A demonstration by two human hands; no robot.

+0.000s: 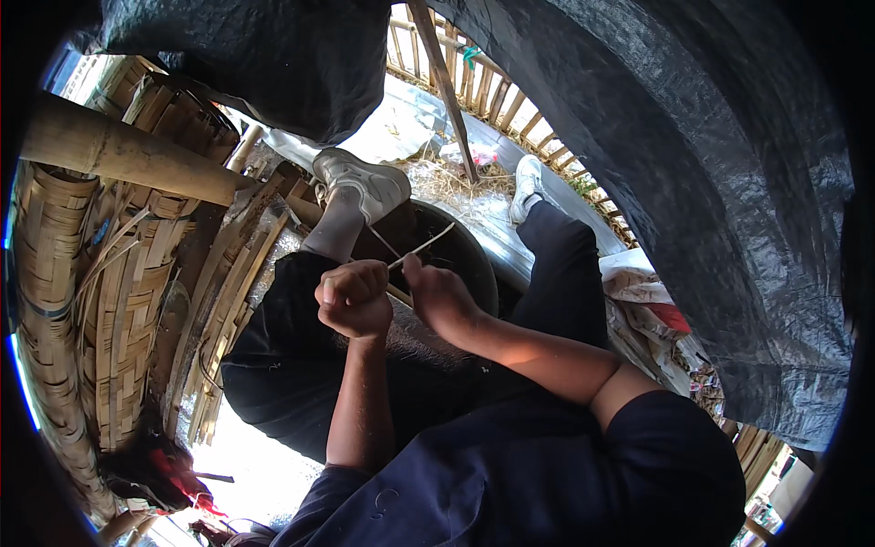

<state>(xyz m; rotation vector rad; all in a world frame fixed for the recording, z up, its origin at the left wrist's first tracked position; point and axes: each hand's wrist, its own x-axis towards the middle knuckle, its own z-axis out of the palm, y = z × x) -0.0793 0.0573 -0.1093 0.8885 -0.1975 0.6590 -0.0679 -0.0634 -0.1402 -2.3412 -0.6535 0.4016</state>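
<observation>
My left hand (355,297) is closed in a fist in front of my lap, with the end of a thin pale strip (432,242) running to its edge. Close beside it, my right hand (445,301) is closed, its thumb pressed against the crossing strips. A second, darker thin strip (383,240) slants up from the thumb, so the two cross just above my hands. What lies inside my fingers is hidden. Beyond the hands, between my legs, a dark round tub (486,266) is partly covered by my hands and knee.
Woven bamboo panels (118,301) and a thick bamboo pole (128,150) stand on the left. Dark plastic sheeting (720,182) hangs on the right and overhead. A thin wooden post (447,87) rises ahead, near straw (465,180) and a slatted bamboo fence (497,96).
</observation>
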